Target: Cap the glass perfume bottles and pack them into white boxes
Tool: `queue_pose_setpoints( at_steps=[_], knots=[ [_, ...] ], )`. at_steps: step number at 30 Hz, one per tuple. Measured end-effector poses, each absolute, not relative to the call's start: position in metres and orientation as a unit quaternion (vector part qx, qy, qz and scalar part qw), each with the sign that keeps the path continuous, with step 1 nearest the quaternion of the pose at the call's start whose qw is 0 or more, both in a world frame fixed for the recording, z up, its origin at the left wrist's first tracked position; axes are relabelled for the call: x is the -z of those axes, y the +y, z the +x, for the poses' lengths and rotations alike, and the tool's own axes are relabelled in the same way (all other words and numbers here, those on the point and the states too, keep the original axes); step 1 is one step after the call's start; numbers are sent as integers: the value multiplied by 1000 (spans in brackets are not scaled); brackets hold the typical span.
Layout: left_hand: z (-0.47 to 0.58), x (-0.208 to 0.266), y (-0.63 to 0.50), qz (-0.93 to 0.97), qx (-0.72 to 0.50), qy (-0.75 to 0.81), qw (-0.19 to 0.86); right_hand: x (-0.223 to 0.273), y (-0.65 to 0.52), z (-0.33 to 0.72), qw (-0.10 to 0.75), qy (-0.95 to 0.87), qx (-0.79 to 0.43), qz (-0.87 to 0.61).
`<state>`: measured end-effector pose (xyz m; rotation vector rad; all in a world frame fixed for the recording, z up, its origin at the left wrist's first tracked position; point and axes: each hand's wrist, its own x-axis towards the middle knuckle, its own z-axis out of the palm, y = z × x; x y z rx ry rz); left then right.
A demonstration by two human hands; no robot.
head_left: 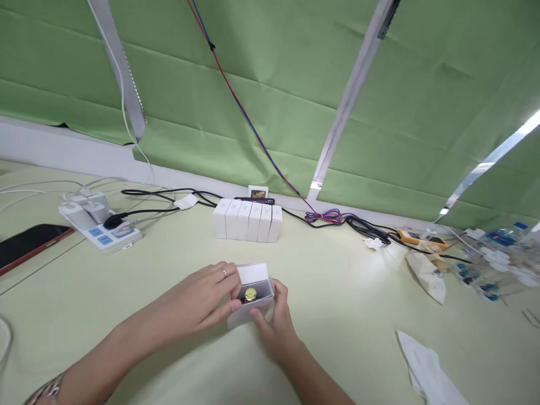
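A small white cardboard box [242,316] stands on the table in front of me with its top flap raised. Inside its open top shows a round, shiny yellow-green piece [250,294]; the rest of that piece is hidden by the walls. My right hand [279,320] grips the box's right side, thumb on the near wall and fingers behind. At the left edge of the opening, my left hand [215,292] is closed around the rim with curled fingers, its fingertips partly hidden. A row of several shut white boxes [248,221] stands just beyond.
A power strip [112,239] with chargers and a phone [31,244] lie to the left. Black cables [367,229] run along the back. On the right are a yellow meter [422,239], a beige pouch [427,277], plastic bags [498,270] and white paper [430,368].
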<state>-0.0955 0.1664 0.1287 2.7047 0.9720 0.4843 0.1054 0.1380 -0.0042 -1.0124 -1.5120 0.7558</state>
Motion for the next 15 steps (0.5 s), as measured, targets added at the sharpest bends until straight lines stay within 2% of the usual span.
queue_pose_setpoints(
  at_steps=[5, 10, 15],
  knots=[
    [-109, -114, 160, 917, -181, 340, 101, 9, 134, 98, 565, -612, -305, -462],
    [-95, -128, 173, 911, -181, 365, 65, 18, 113, 69, 574, -553, -294, -528],
    [-68, -135, 184, 935, -139, 319, 65, 35, 113, 36, 556, -526, -245, -595]
  ],
)
